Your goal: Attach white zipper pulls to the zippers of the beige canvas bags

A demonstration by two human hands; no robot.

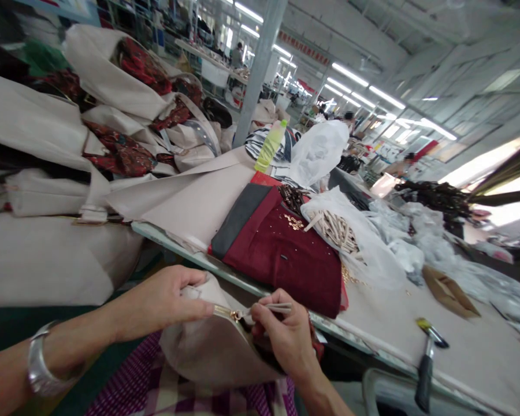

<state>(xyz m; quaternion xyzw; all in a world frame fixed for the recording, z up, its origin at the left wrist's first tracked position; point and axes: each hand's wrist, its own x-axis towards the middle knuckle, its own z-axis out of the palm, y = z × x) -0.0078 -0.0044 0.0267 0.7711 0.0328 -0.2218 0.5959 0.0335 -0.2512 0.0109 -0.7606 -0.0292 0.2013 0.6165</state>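
Low in the head view, over the person's lap, the left hand (167, 303) is closed in a pinch on the upper edge of a soft beige leather pouch (212, 346), thumb on top beside the gold zip. The right hand (286, 341) is curled shut around a slim pale zip pull tab (274, 308), held right at the gold slider (234, 315) at the pouch's mouth. The tab sits against the slider, but whether it is already joined cannot be told from here, so the fitting looks to be mid-way: the pouch is sewn and zipped, the pull is at its place, and its fastening seems not yet finished. Much appears left: a clear plastic bag of like pale tabs (335, 231) lies open on the bench (468, 346), touching a dark red velvet cloth with a grey band (281, 251), and a heap of beige bags with red patterned lining (125, 110) is piled at the left. A small hammer with a black handle (427, 361) rests near the bench's front edge, well apart from both hands.
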